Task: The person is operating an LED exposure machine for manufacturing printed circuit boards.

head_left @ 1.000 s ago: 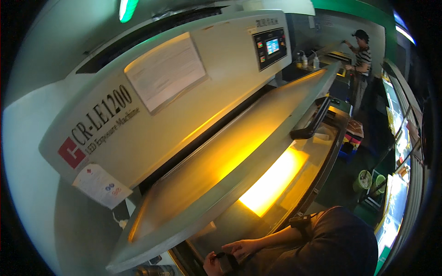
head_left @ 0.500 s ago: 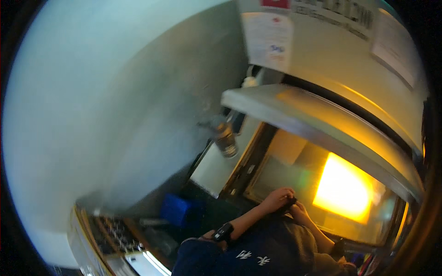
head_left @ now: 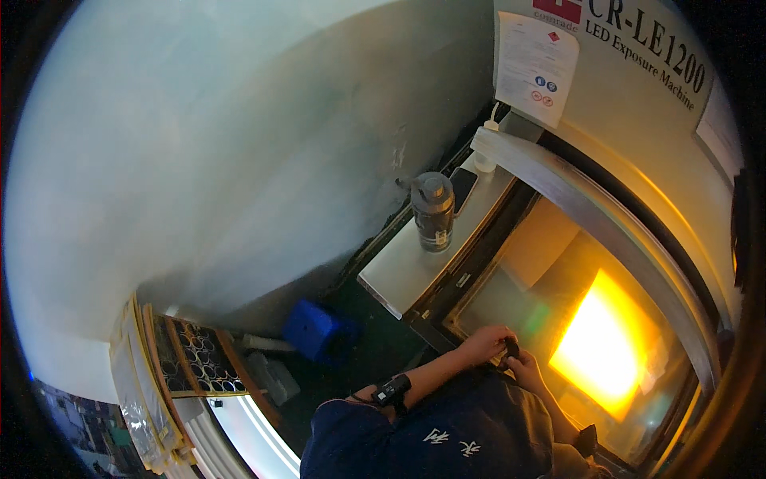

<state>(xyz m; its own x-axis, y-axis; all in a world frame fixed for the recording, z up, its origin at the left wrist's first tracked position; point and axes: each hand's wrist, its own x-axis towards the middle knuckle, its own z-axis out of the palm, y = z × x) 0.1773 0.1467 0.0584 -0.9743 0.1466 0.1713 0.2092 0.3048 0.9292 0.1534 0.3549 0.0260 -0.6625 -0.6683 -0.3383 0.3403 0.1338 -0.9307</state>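
Note:
Close to my body, over the near edge of a glass bed [head_left: 496, 299], my two hands meet. Between them is a small black object [head_left: 511, 348], too small and dark for its kind to show. The curled fingers of my left hand [head_left: 483, 345] hold it from the left. From the right, my right hand [head_left: 524, 372] closes on its lower end. A black device is strapped round my left forearm [head_left: 392, 389]. Beyond the hands, a bright yellow rectangle [head_left: 600, 347] glows on the glass.
A raised frame edge [head_left: 606, 211] arches over the bed. On the white ledge [head_left: 392, 279] at its left stand a grey bottle [head_left: 433, 211], a phone [head_left: 463, 188] and a white bottle [head_left: 485, 152]. A blue bin [head_left: 315, 330] and a rack [head_left: 199, 357] are lower left.
My view has turned, so the ledge, bottle and machine appear further right and sharper. Both hands stay together on the small black object.

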